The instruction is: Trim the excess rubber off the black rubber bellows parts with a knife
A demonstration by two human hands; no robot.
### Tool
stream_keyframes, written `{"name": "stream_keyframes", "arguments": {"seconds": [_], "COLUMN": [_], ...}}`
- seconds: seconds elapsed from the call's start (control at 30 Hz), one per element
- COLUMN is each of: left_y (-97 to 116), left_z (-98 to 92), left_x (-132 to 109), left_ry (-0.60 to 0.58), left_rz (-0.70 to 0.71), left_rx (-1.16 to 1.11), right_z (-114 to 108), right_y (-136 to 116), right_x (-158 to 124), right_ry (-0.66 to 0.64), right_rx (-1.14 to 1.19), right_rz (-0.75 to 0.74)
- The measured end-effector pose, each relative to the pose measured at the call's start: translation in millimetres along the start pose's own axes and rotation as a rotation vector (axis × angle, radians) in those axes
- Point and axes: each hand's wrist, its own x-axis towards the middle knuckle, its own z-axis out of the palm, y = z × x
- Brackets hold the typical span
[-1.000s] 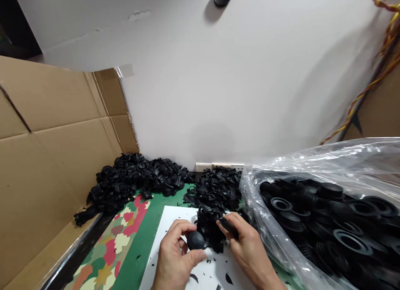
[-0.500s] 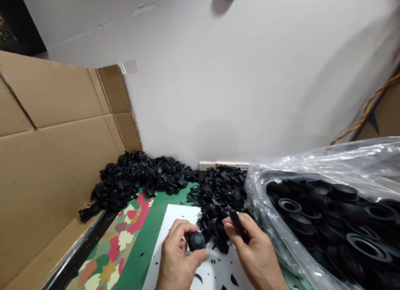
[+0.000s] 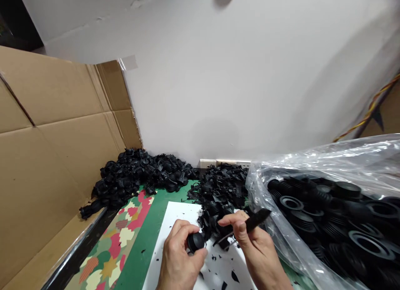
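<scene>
My left hand [image 3: 179, 256] is closed round a small round black rubber part [image 3: 196, 241], pinched between thumb and fingers over the white sheet [image 3: 175, 223]. My right hand [image 3: 254, 248] grips a black-handled cutting tool [image 3: 250, 225]; its handle sticks up to the right and its thin tip points left toward the rubber part. The two hands sit close together, just in front of a heap of black rubber scraps [image 3: 218, 194].
A clear plastic bag [image 3: 312, 165] full of black ribbed rubber parts [image 3: 328, 206] fills the right. A second pile of black parts [image 3: 134, 173] lies at the back left by a cardboard wall [image 3: 46, 136]. A green mat [image 3: 146, 240] lies under the white sheet, which is flecked with black trimmings.
My right hand has turned the tool, so its handle now points up and right and its tip faces the part. The left hand keeps hold of the part and has barely moved.
</scene>
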Motion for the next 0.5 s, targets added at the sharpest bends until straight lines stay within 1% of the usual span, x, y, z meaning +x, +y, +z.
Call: {"name": "stream_keyframes", "arguments": {"seconds": [0.13,0.23,0.33,0.43,0.5], "left_y": [1.8,1.8,3.0,5.9,7.6], "left_z": [-1.1,-1.6,-1.6,-0.9,-0.2], "left_x": [-0.2,-0.2,0.1,0.4,0.1], "left_ry": [-0.019,-0.019,-0.007,-0.012,-0.026], "left_rz": [0.029,0.045,0.039,0.019,0.017], "left_rx": [0.027,0.027,-0.011,-0.047,-0.051], "right_z": [2.1,8.2,13.7,17.6,19.3], "right_y": [0.8,-3.1,-9.9,-11.7,-8.4], "right_x": [0.3,-1.6,-4.9,-8.6,-10.4], "right_ry": [-0.088,-0.097,-0.084,-0.054,-0.021], "right_rx": [0.303,0.405,0.406,0.383,0.334], "right_rz": [0.275,0.362,0.353,0.249,0.183]}}
